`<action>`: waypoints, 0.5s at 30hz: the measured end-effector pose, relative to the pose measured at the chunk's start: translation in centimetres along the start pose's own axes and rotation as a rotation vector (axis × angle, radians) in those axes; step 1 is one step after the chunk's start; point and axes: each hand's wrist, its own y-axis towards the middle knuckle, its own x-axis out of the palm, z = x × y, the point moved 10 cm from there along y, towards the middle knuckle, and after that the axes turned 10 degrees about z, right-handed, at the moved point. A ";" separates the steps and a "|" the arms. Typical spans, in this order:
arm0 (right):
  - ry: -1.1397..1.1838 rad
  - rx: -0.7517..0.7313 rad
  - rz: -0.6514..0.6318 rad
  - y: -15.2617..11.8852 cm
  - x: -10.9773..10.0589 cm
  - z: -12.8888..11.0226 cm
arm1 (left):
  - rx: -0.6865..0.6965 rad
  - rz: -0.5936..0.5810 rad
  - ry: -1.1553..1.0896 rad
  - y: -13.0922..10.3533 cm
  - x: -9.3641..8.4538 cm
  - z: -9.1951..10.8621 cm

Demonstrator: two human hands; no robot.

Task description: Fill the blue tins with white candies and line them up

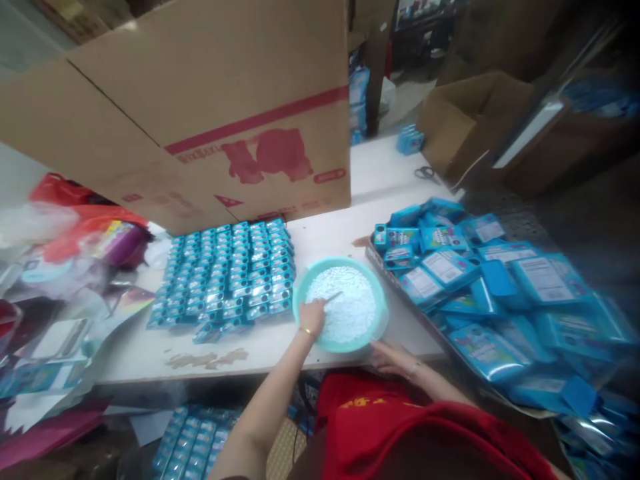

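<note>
A turquoise basin (383,310) stands near the table's front edge, filled with small white pieces (350,300) too fine to make out singly. My left hand (313,317), with a gold-coloured bangle at its wrist, reaches over the basin's left rim. Its fingers are closed on a thin grey stick-like tool (333,297), whose far end points into the white pieces. By the lower right of the basin is my right hand (393,358), fingers stretched and apart, close to the rim. Whether it touches the basin is hard to tell. Nothing shows in its grasp.
Rows of small blue packs (230,273) stand left of the basin. A tray piled with blue packages (480,280) fills the right. A tall cardboard box (250,107) stands behind the rows. Scissors (426,173) lie at the far right, near an open carton (475,113).
</note>
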 end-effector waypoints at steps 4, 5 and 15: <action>0.242 0.184 -0.043 3.5 4.1 0.7 | 0.001 0.038 -0.026 -0.1 -2.4 -5.2; 0.343 0.210 -0.032 3.9 4.6 0.8 | -0.005 0.054 -0.030 0.0 -3.0 -6.8; 0.521 0.182 0.184 4.2 4.5 -0.1 | -0.183 0.350 -0.121 0.6 -5.8 -16.8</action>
